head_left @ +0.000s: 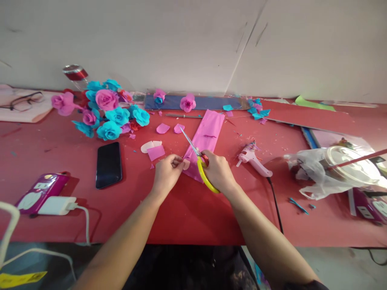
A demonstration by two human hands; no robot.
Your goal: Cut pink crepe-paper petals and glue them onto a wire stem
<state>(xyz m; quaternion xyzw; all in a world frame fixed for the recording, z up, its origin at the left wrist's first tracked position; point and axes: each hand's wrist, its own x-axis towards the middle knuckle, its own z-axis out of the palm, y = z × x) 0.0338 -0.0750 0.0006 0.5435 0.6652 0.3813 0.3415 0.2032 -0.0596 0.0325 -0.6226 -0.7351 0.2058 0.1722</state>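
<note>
My right hand [220,169] grips a pair of scissors [205,179] with yellow handles, the blades pointing up and left over a strip of pink crepe paper [208,133]. Between the closed fingers of my left hand [168,173] is a small pale paper piece [186,164], just left of the scissors. Two rounded pink petals [163,128] lie beyond my hands. Nearer the left hand are a pink paper square [156,152] and pale cut pieces [147,146].
Pink and blue paper flowers [109,117] stand at the back left, near a black phone [109,165]. A corded glue gun [254,160] lies right of my hands. Farther right sits a plastic bag with a tub [347,165]. A purple power strip [42,191] holds a charger [57,205].
</note>
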